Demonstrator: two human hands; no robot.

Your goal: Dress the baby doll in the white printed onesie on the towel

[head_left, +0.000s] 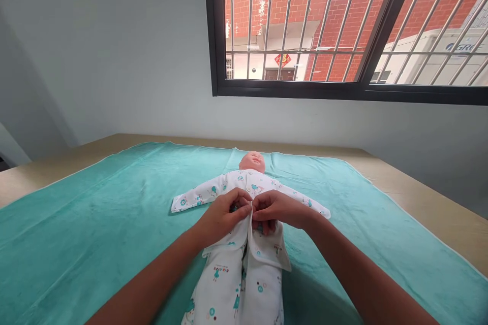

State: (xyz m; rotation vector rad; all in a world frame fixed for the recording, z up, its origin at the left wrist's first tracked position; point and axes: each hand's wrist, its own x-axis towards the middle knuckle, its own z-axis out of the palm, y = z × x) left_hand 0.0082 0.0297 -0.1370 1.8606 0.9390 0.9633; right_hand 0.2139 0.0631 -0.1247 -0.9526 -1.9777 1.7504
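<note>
A baby doll (251, 161) lies on its back with its head at the far end. It wears a white printed long-sleeved shirt (208, 192) with the sleeves spread out, and matching trousers (223, 284). At the front opening of the shirt, my left hand (227, 212) pinches one edge of the cloth. Facing it, my right hand (280, 209) pinches the other edge, and the fingertips of both hands nearly meet. Below them the shirt's front edges hang apart over the trousers. Any fastener between my fingers is hidden.
A turquoise blanket (114, 223) covers most of the wooden table (427, 193) under the doll. Behind the table rises a grey wall (133, 61) with a dark-framed, barred window (290, 89).
</note>
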